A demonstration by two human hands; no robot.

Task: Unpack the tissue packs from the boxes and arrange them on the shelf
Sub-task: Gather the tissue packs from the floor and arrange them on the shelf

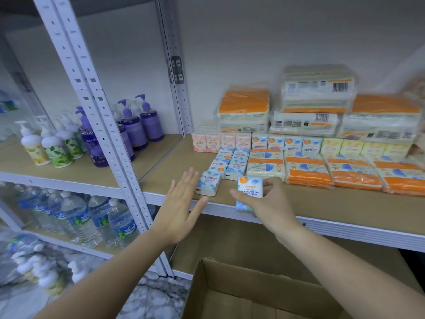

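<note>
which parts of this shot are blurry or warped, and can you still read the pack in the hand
Head view: the water bottles at lower left are smeared, and the shelf uprights lean from wide-angle distortion. The blue tissue pack held by the right hand is sharp enough to read "fragrance free". The left hand is open and fairly crisp. Lighting is even and dim.

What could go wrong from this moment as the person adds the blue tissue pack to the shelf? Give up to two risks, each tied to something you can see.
1. The right hand holds the blue tissue pack at the shelf's front edge; released there, it may drop towards the open cardboard box below.
2. The front blue pack also sits close to that edge, with the open left hand beside it; a careless nudge might tip it off.
</note>
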